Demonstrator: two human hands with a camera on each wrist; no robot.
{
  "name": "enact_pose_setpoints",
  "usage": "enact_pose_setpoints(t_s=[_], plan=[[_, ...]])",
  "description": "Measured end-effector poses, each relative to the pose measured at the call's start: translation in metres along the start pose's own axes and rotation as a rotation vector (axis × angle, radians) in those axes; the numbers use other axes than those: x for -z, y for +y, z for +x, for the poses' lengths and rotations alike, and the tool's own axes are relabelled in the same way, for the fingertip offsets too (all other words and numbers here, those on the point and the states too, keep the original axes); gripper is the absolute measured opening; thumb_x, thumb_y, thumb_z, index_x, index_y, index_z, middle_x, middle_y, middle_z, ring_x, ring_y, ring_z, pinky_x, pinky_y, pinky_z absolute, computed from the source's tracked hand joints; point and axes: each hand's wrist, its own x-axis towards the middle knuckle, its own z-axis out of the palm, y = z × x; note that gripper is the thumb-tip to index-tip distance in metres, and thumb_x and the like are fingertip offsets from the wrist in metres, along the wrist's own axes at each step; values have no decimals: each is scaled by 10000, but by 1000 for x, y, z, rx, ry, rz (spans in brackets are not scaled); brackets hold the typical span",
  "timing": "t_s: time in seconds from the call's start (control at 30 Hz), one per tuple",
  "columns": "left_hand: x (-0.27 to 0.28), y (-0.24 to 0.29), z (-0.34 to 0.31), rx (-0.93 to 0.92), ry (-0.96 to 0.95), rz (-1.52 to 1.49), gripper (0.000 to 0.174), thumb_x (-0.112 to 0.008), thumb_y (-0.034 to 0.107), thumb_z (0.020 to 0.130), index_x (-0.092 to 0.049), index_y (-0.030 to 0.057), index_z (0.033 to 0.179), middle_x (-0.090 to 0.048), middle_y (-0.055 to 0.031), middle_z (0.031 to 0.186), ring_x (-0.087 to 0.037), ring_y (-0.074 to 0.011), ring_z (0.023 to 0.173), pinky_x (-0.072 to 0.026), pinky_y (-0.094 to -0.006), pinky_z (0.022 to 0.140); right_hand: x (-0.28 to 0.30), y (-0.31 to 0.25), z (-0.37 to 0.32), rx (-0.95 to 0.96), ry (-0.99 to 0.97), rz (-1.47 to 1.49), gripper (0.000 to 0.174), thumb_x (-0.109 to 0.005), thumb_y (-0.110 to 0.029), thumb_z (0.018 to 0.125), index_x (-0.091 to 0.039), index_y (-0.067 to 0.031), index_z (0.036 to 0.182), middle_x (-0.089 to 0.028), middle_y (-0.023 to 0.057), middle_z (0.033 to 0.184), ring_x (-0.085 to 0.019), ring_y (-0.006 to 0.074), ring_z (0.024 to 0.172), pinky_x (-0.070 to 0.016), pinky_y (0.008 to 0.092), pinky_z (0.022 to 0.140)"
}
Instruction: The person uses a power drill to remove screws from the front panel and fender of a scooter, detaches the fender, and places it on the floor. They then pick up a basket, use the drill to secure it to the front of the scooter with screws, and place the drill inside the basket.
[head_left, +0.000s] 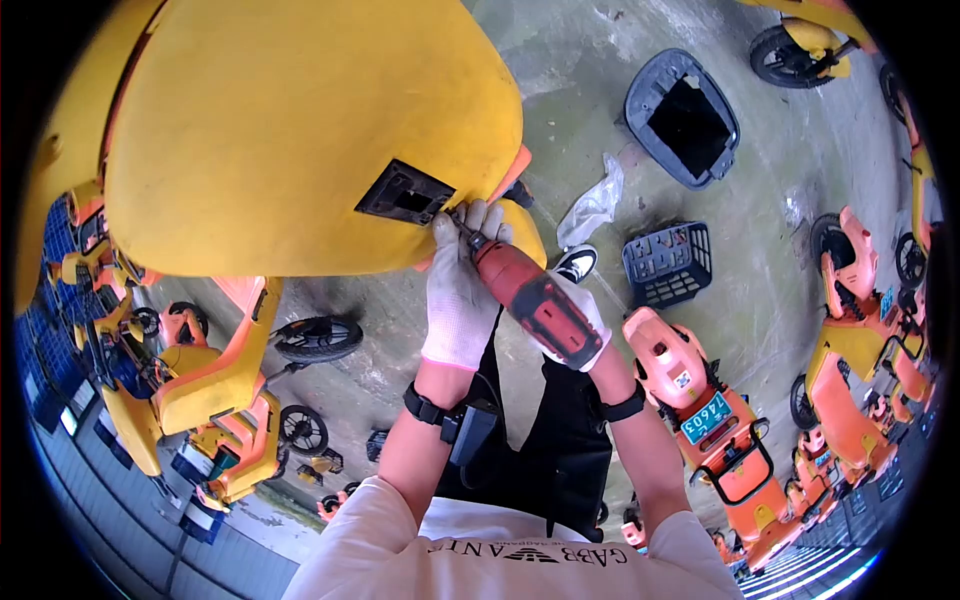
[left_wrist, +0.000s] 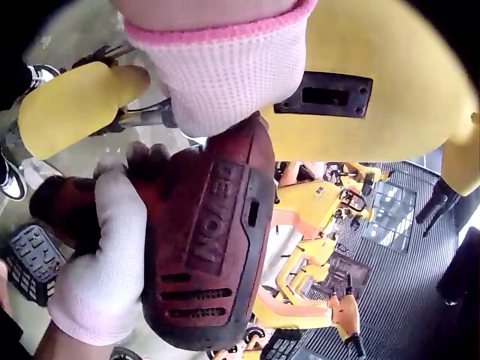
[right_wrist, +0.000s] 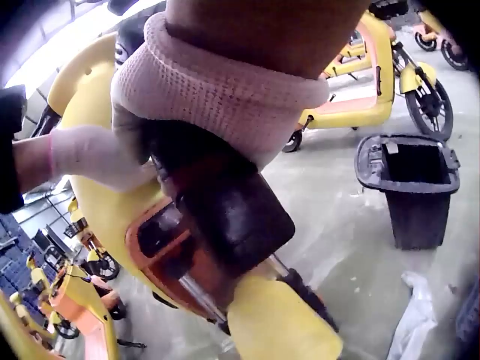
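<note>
In the head view my right hand [head_left: 590, 312], in a white knit glove, grips a red cordless drill [head_left: 532, 298]. Its fingers wrap the handle in the left wrist view, where the drill body [left_wrist: 206, 255] reads DEVON. The drill's nose points at the near edge of a black rectangular plate [head_left: 378, 192], set into a large yellow body panel [head_left: 300, 120]. My gloved left hand [head_left: 458, 305] is at the drill's front end, thumb and fingers pinching around the bit beside the plate. Its fingertips partly hide the bit's tip.
A grey open bin [head_left: 640, 100], a white plastic bag [head_left: 597, 208] and a black crate [head_left: 668, 262] stand on the floor to the right. An orange scooter [head_left: 665, 355] with a plate is at lower right. More yellow-orange scooters [head_left: 215, 385] are at left.
</note>
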Motion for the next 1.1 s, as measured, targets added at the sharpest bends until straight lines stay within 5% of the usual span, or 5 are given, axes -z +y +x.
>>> enact_pose_setpoints(t_s=[0.1, 0.17, 0.4, 0.83, 1.1], plan=[[4, -10, 3, -91, -61, 5, 332, -345, 344, 967, -461, 74, 1120, -537, -54, 1087, -487, -200, 1085, -379, -351, 930, -12, 23, -24, -168, 149, 541, 264, -617, -35, 776, -535, -43, 1027, -580, 61, 912, -596, 189, 792, -509, 286, 687], [12, -16, 2, -405, -189, 692, 301, -334, 316, 976, -475, 82, 1104, -550, -54, 1049, -509, -193, 1030, -408, -344, 886, 14, 4, -31, -371, -145, -394, 274, -648, -204, 787, -591, -84, 1026, -582, 85, 1032, -528, 204, 969, -436, 322, 872], [55, -51, 7, -163, -82, -212, 256, -462, 326, 911, -520, 84, 969, -561, -44, 858, -554, -183, 830, -444, -324, 778, 32, -89, -72, -643, 43, 386, 329, -603, -73, 811, -543, -74, 1135, -572, 14, 1075, -547, 141, 957, -459, 300, 835], [239, -28, -155, -272, 86, 330, 269, -505, 224, 916, -505, -10, 1048, -579, -48, 840, -557, -103, 767, -479, -255, 715, -97, -114, -70, -184, -413, 504, 485, -531, -172, 759, -416, 7, 1195, -502, 79, 1102, -502, 181, 967, -382, 328, 891], [347, 65, -248, -268, 1, 613, 227, -571, 177, 852, -576, 0, 994, -616, -58, 859, -577, -119, 802, -467, -258, 747, -206, -129, -119, 215, -203, 480, 572, -629, -240, 695, -394, -12, 1164, -453, 72, 943, -445, 174, 822, -376, 320, 780]])
